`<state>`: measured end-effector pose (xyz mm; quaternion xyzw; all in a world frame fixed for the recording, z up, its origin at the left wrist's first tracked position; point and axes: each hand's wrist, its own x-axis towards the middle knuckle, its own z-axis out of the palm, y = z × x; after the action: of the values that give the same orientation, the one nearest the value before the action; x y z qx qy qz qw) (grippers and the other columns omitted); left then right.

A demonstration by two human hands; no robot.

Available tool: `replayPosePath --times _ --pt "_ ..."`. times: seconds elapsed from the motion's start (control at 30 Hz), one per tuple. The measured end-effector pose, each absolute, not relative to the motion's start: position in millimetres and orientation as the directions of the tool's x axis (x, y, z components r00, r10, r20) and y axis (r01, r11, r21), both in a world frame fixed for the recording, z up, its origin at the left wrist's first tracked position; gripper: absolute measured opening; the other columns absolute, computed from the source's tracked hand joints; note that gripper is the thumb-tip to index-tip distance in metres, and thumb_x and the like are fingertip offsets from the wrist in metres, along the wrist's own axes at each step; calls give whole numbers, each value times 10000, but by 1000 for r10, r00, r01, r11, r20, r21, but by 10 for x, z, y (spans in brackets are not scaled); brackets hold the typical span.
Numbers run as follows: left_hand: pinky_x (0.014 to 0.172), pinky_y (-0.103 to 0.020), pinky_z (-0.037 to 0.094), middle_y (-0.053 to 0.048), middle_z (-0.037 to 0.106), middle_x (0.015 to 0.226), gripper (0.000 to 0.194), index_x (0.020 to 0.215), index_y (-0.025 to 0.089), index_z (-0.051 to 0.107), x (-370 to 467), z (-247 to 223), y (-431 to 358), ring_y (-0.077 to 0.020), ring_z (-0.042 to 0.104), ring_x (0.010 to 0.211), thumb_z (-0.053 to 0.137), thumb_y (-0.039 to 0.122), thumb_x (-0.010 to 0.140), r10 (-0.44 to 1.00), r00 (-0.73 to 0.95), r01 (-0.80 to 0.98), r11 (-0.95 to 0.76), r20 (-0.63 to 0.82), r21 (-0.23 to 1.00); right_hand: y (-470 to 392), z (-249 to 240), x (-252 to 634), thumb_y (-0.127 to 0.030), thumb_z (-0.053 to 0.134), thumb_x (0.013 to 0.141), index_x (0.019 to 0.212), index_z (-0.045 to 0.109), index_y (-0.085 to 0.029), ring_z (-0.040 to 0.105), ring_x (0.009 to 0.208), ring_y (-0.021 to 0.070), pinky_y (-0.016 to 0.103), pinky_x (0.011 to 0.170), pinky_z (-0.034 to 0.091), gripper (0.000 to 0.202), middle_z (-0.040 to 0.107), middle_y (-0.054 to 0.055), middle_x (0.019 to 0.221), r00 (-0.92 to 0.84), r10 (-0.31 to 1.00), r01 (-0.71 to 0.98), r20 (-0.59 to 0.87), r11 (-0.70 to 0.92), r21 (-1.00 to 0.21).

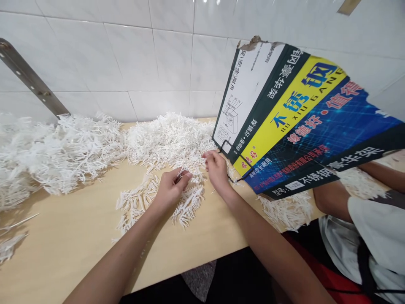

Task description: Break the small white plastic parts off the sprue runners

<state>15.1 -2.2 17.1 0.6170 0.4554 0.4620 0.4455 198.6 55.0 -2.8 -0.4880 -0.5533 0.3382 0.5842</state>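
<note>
My left hand (172, 185) is closed, thumb against curled fingers, with a bit of a white branching sprig showing at the fingertips. Just to its right, my right hand (217, 168) has its fingers bent in a pinch; what lies between the fingertips is too small to make out. Under and beside my left hand lie loose white sprigs (190, 204), many-tined and plastic-looking. Behind both hands rises a long heap of the same white sprigs (167, 137), partly hidden by my right hand.
A torn printed cardboard panel (297, 122) stands at the right in a black wire stand (236, 179). Beyond it sits another person with a white sleeve (376, 228). More sprigs (50, 152) cover the left of the wooden table (79, 236). A metal bracket (34, 80) leans by the tiled wall.
</note>
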Motion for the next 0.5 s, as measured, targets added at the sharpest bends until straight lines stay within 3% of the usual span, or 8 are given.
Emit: replayPosePath --times 0.1,0.2,0.27,0.33,0.4,0.5 --pt "564 -268 321 33 482 561 335 677 183 555 160 168 40 -115 421 551 631 399 921 986 80 158 -159 147 975 454 34 1876 -456 556 997 1155 723 -241 623 1074 226 320 826 507 315 683 90 1208 -11 887 261 462 448 -855" --pt "555 -261 326 38 487 564 309 718 181 579 149 200 53 -115 427 552 636 408 919 991 25 140 -130 128 982 388 78 1809 -473 490 1030 1247 712 -259 614 1165 236 330 855 508 376 643 90 1334 -152 879 182 452 475 -861" --pt "549 -259 314 39 480 561 330 693 181 564 144 222 40 -111 415 548 626 406 925 989 50 165 -147 140 975 366 84 1802 -479 525 1014 1201 728 -242 650 1042 215 307 792 495 363 692 73 1222 -218 891 130 399 431 -893" --pt "547 -260 300 40 466 557 358 663 181 542 145 227 26 -109 400 549 612 404 934 984 80 199 -171 158 965 356 72 1801 -472 582 983 1006 757 -203 638 836 180 282 711 452 322 711 34 927 -253 904 145 345 388 -910" --pt "545 -263 286 42 447 551 367 646 182 528 151 209 16 -109 383 548 605 393 936 979 110 232 -194 173 953 352 47 1784 -476 601 963 746 693 -177 548 660 146 274 626 385 380 599 -6 669 -212 928 181 307 346 -921" --pt "545 -270 267 46 434 547 356 639 184 523 164 157 15 -109 364 546 604 365 935 966 147 257 -243 211 936 337 -3 1701 -494 589 955 603 560 -185 455 569 129 279 571 330 469 484 -27 556 -42 957 154 286 289 -945"
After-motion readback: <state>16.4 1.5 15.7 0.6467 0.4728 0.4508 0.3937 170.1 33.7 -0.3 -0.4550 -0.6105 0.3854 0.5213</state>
